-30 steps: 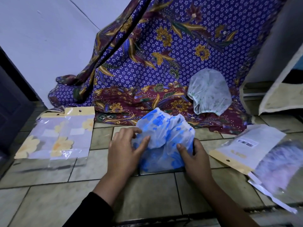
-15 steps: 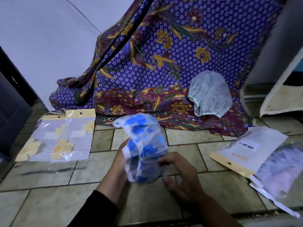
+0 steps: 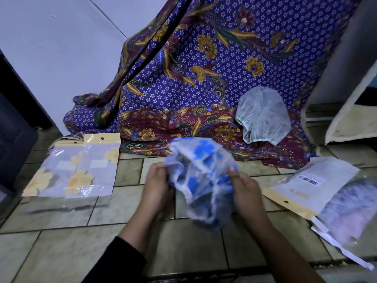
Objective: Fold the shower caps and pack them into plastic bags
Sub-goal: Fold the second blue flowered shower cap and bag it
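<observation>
Blue-flowered shower cap (image 3: 201,180): bunched, held above the floor tiles (image 3: 61,252). Your left hand (image 3: 156,186) and right hand (image 3: 246,193) each have a grip clenched on one side of it. Step: folding, judged unfinished. Next move likely calls for flattening and halving it, then the plastic bag (image 3: 310,186) to your right.

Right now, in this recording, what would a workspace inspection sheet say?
Surface: tiled floor.
Job's things: blue-flowered shower cap crumpled, held off the floor; green-speckled cap on the batik cloth; yellow-flowered packed bag left; barcoded bag and purple-filled bag right.
Clutter: batik cloth draped behind.
Hands: left hand and right hand both grip the shower cap.
Cables: nothing seen.
Surroundings: white wall behind, white shelf unit at right.
</observation>
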